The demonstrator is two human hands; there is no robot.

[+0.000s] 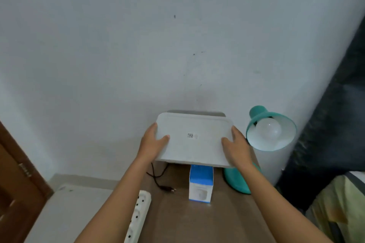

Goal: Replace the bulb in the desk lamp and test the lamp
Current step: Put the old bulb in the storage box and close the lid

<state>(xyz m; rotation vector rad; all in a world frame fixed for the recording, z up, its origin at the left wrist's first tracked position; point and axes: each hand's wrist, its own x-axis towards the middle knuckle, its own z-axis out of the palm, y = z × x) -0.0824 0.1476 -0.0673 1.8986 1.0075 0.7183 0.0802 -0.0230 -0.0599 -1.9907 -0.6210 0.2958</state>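
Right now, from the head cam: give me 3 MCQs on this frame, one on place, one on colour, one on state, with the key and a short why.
1. Where is the blue-and-white box?
A. On the table, below the held tray
B. Inside the lamp shade
C. On the power strip

2. What colour is the lamp shade?
A. Red
B. Teal
C. Black

3. What state is the lamp's plug in?
A. Plugged into the power strip
B. Held in a hand
C. Lying loose on the table

Key:
1 A: it stands under the white tray, which the left hand and right hand grip at its ends.
2 B: teal outside, white bulb inside.
3 C: it lies apart from the power strip.
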